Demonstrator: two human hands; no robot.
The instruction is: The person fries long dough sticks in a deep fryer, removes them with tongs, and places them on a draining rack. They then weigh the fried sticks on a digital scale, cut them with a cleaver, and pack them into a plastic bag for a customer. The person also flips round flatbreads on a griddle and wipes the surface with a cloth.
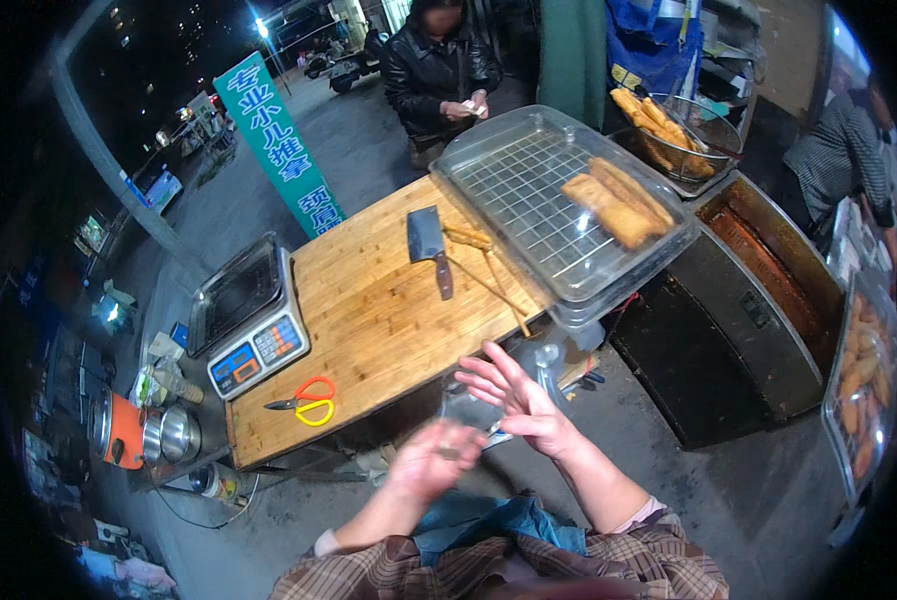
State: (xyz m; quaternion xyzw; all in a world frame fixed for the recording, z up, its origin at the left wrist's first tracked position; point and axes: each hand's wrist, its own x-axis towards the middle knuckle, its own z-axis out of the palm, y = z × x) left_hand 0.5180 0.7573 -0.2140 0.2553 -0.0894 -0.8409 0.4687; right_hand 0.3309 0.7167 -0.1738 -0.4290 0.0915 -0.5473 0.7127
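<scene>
Both my hands are raised in front of my body, beside the near edge of a wooden cutting board (388, 300). My left hand (437, 454) is blurred, with its fingers curled; whether something is in it cannot be told. My right hand (520, 401) has its fingers spread, and a small shiny thing shows between the two hands. On the board lie a cleaver (426, 236) with a wooden handle, a pair of long wooden chopsticks (486, 285) beside a small piece of fried dough (467, 237), and scissors (306, 403) with red and yellow handles.
A digital scale (261, 352) stands on the board's left. At the right, a clear-lidded tray (493, 180) holds fried dough (617, 202), near a wire basket (673, 150) and a metal fryer (763, 247). A person (441, 75) stands across the board; another person (842, 154) is at far right.
</scene>
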